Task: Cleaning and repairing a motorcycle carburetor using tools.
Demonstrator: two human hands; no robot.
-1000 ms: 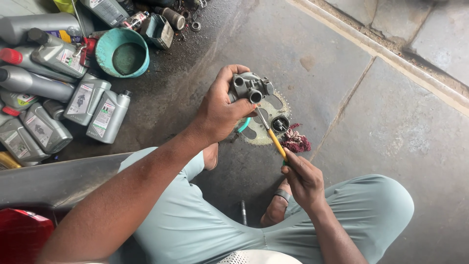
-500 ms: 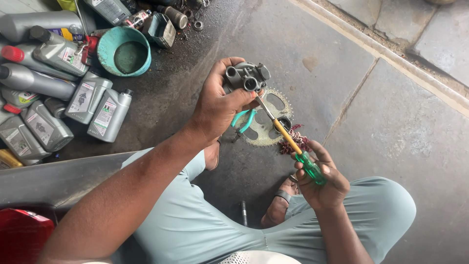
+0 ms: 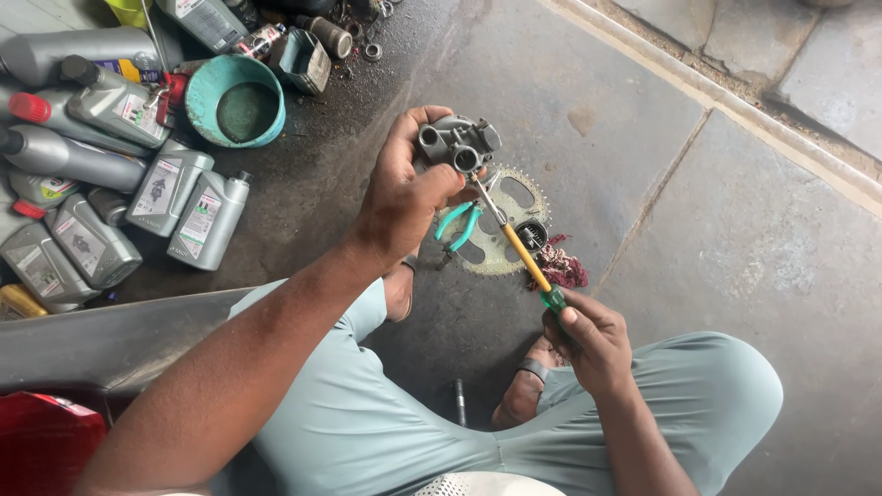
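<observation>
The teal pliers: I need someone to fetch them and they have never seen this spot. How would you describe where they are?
Start at the stone floor in front of the seated person, at the round toothed sprocket. The pliers lie on its left part, just below the left hand holding a grey metal part. Their teal handles stand out from the yellow-shafted screwdriver nearby.
</observation>
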